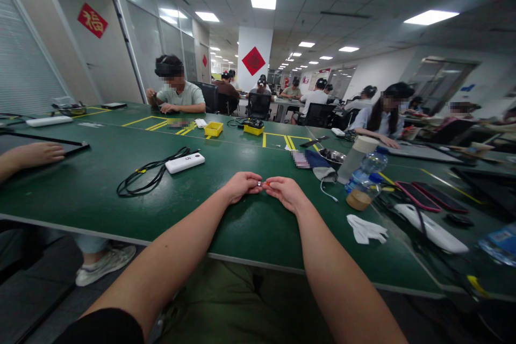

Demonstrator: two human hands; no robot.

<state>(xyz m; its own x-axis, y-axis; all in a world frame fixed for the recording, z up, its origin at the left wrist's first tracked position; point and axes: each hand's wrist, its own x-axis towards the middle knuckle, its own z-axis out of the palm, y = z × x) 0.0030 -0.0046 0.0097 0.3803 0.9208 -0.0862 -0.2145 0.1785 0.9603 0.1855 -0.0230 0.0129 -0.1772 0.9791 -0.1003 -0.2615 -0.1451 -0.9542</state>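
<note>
Just inside front edge of worktop [100,204]: left hand [243,186] pinching small silvery piece [259,184]; right hand [284,192] pinching small orange piece [268,184]. Slight fingertip hold could slip, dropping either. Beyond: white power bank [185,163], yellow tray [213,129].

Holding left forearm [183,242] and right forearm [332,247] out front, both bare, angled inward. Pinching at fingertips [253,177] with left hand [242,187], likewise with right hand [287,193]. Holding both close together, nearly touching.
</note>
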